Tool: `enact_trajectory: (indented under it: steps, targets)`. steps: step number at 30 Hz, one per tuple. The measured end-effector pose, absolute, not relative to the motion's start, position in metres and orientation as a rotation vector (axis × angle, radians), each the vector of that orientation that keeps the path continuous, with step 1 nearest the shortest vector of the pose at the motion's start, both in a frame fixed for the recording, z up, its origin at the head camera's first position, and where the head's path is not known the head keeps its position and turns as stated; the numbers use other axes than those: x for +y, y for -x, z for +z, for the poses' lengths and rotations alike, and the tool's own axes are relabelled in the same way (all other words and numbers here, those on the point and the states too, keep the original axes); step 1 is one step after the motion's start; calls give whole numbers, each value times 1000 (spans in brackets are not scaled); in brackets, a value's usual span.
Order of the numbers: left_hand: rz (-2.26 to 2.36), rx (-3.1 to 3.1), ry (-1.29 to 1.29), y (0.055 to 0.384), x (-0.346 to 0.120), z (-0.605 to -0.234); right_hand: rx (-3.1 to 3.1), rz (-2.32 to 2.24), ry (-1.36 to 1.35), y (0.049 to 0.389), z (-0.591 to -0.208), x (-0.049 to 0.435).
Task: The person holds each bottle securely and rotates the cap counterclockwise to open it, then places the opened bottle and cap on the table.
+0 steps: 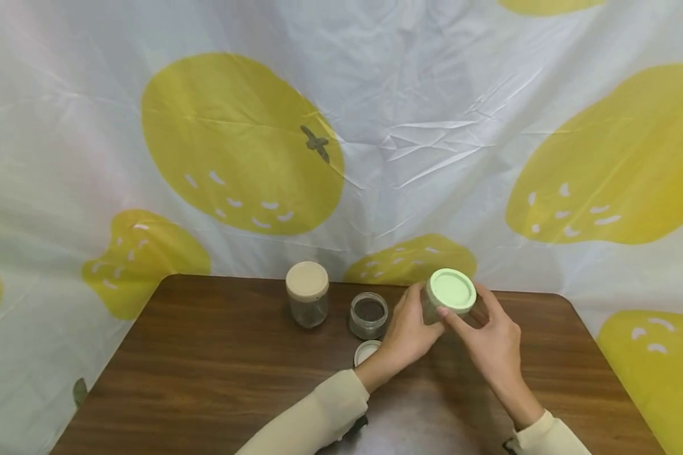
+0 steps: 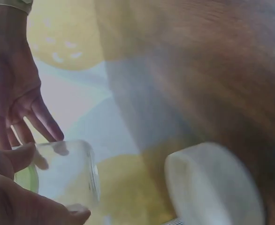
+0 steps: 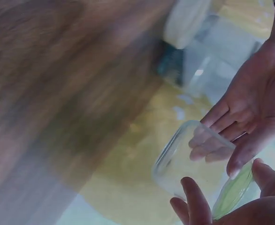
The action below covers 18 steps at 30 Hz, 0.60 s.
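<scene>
A clear jar [image 1: 434,309] with a pale green lid [image 1: 452,289] is held between both hands over the table's right half. My left hand [image 1: 411,330] grips its left side, thumb and fingers around the glass. The right hand [image 1: 496,338] holds it from the right, its thumb at the lid's front edge. In the left wrist view the see-through jar [image 2: 69,171] lies sideways between the hands. Through the jar wall [image 3: 194,159] fingertips show in the right wrist view. Nothing shows inside the glass.
A small open jar [image 1: 368,325] with dark contents stands left of the left hand. In front of it lies a pale round lid [image 1: 367,351], partly hidden by the left wrist. Farther left is a beige-lidded jar [image 1: 308,309]. A fruit-print curtain [image 1: 410,183] hangs behind the wooden table [image 1: 216,366].
</scene>
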<state>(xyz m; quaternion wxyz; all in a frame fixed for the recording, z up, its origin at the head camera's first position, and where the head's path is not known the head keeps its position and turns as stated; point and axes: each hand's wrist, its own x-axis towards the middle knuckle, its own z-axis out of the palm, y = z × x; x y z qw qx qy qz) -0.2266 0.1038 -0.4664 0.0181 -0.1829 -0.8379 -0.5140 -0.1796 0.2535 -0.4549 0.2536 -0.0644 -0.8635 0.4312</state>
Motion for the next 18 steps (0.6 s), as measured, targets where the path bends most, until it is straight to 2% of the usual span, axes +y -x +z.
enact_trajectory:
  steps: [5,12,18]
  targets:
    - [-1429,-2524,648,207,79,-448,-2280,1412,157,166,-440,237]
    - [-1142,-2326,761,186,57,-432,-2020,1975,127,136,-416,220]
    - [-841,-2234,834,165,41,-421,-1899,2211,116,113,-411,209]
